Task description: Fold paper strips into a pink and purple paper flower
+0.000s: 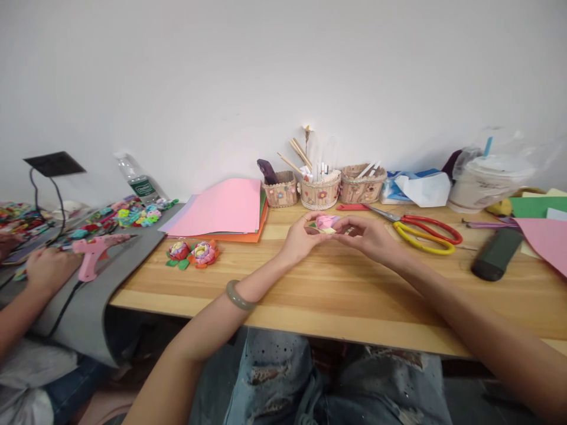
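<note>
A small pink paper flower [326,222] with a bit of green and pale yellow is pinched between my two hands, just above the wooden table [283,289]. My left hand [303,237] grips it from the left, fingers curled around its edge. From the right, my right hand [364,236] closes its fingertips on the same flower; part of it is hidden by the fingers. To the left, two folded paper flowers, one red [179,251] and one pink-purple [204,254], sit on the table with green and orange leaves.
Behind stand decorated baskets [319,193] with sticks and pens. Left is a coloured paper stack [217,206]. Right lie red-yellow scissors [425,233], a dark green case [497,254] and a lidded cup [481,183]. Another person's hand [51,271] is by a pink glue gun [94,257].
</note>
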Tool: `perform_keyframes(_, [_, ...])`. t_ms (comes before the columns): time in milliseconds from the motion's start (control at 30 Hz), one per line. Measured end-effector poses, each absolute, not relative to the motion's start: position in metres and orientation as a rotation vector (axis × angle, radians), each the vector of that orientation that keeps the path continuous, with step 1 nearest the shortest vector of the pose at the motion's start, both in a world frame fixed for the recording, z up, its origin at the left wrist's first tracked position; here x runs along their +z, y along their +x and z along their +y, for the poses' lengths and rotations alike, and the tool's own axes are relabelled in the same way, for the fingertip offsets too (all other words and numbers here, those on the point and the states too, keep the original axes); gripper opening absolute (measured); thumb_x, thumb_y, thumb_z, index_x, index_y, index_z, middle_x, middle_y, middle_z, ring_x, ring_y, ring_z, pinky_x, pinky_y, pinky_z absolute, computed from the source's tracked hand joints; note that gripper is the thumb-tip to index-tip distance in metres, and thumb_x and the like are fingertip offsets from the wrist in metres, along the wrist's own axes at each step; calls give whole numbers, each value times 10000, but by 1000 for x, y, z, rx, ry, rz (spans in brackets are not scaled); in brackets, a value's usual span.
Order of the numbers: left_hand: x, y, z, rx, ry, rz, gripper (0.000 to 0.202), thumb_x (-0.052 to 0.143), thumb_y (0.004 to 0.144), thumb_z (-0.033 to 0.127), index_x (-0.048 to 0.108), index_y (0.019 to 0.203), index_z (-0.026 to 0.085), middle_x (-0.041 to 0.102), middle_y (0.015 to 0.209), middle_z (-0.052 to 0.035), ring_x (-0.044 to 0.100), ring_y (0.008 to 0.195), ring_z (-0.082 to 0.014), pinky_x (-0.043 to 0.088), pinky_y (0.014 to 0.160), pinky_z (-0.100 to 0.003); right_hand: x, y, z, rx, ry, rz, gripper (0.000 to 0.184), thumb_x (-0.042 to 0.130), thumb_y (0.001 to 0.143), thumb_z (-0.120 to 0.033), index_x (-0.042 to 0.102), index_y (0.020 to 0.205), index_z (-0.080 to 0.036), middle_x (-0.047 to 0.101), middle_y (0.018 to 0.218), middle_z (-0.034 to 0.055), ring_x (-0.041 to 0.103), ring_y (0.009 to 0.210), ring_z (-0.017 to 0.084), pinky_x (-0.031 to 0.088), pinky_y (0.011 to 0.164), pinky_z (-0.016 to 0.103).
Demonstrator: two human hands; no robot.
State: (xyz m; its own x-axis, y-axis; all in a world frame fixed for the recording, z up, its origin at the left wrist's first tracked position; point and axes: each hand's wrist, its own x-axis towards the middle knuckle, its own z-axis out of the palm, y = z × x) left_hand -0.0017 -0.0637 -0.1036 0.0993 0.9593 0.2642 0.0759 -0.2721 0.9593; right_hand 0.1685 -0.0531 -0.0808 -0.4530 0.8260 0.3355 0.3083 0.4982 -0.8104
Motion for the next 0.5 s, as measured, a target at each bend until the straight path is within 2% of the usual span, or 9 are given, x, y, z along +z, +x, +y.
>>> perform_keyframes(100, [-103,-2,-64,1297,1512,1053,516,720,584,216,519,1057,176,597,1030,-45,531,622,-69,437,643,-223,-83,168,-53,784,-923,-1996,250,600,718,-420,634,797,-185,668,852,60,598,751,195,465,660,331])
perform_keyframes(267, [-105,-2,-64,1277,1459,921,505,688,626,217,491,1089,184,573,1093,-58,570,709,-93,459,687,-242,-85,169,-50,871,-890,-1890,224,629,700,-377,592,812,-187,644,822,48,595,718,177,467,662,323])
perform_keyframes(500, [-108,1,-62,1291,1417,867,419,680,650,274,517,1022,170,601,1007,-61,601,727,-115,482,684,-261,-84,166,-57,786,-904,-1856,145,607,711,-316,526,726,-197,591,717,15,560,644,150,453,601,294])
